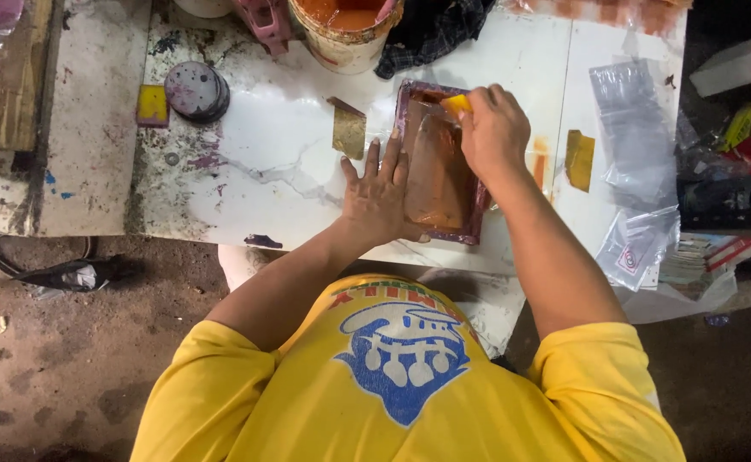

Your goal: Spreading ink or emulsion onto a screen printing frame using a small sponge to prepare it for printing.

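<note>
My left hand point(381, 195) is flat and open, pressing the left edge of the purple-framed rectangular screen with orange-brown mesh point(440, 167) on the white marbled surface point(264, 162). My right hand point(493, 128) grips a small yellow squeegee block point(457, 103) at the frame's top. White bucket of orange ink point(347, 26) sits beyond, clear plastic bags point(636, 154) to the right.

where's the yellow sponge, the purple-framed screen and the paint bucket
yellow sponge point(456, 103), head view, on the bit showing past the right hand's fingers
purple-framed screen point(440, 184), head view, on the orange-stained mesh in the middle
paint bucket point(341, 50), head view, on its front wall below the rim
</note>
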